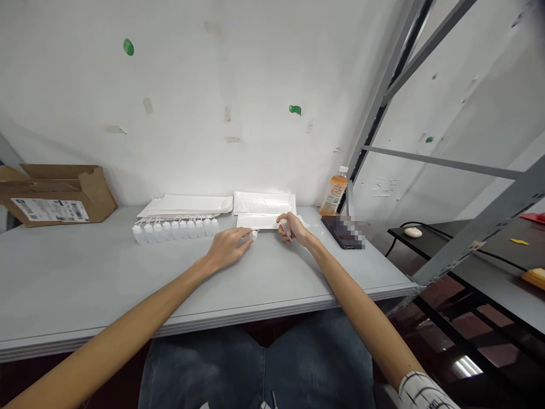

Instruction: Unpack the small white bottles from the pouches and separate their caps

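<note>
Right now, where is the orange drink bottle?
In the head view, the orange drink bottle stands right of centre at the table's back edge, just behind the dark phone and beside the grey metal frame.

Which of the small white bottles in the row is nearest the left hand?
The bottle at the row's right end; all others stand farther left, farther from the left hand.

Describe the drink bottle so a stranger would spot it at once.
Find the gray tabletop, then its right end, by the metal frame. The drink bottle stands behind a flat black device. Its orange color separates it from the small whitish bottles at left.
</note>
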The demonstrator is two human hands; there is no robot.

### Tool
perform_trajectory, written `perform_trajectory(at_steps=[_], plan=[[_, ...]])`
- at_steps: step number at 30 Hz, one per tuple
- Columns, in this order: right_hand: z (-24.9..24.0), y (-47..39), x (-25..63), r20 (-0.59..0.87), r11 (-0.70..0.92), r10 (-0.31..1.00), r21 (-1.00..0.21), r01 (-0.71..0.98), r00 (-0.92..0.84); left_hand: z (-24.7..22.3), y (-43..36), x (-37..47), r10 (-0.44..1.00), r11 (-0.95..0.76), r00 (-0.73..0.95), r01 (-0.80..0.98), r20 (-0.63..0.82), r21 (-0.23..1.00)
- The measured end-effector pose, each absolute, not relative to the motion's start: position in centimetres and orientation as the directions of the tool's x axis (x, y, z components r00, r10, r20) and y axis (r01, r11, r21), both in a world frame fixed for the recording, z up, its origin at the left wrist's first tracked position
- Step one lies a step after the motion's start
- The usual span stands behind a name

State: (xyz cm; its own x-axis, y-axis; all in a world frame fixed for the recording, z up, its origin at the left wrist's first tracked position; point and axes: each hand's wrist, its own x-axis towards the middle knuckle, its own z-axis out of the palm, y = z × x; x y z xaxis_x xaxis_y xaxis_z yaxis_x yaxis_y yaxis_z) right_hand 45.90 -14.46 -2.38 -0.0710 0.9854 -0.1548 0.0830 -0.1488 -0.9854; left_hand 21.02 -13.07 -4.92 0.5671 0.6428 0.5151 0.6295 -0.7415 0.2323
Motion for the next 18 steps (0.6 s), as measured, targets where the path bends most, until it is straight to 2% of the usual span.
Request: perform_trajectory(at_steps=[3,7,18], plan=[[-2.4,-14.5,45.9,-0.176,-0.161,0.979,-0.977,0.139,-0.104,-5.2,-13.3,21.3,0.694,-0.701,0.543,0.659,0.473,0.272],[-2.4,-14.8,45.7,-0.199,-0.187,0.980,-0.953,0.240,-0.026,-5.3,-13.6,21.8,0.717,-0.687,0.542,0.655,0.438,0.315],[-2.0,-15.8,45.0,-0.051,0.026,0.981,-0.920,0.392,-0.186,-4.4,-13.9,21.9,0.750,-0.653,0.508,0.672,0.424,0.350]])
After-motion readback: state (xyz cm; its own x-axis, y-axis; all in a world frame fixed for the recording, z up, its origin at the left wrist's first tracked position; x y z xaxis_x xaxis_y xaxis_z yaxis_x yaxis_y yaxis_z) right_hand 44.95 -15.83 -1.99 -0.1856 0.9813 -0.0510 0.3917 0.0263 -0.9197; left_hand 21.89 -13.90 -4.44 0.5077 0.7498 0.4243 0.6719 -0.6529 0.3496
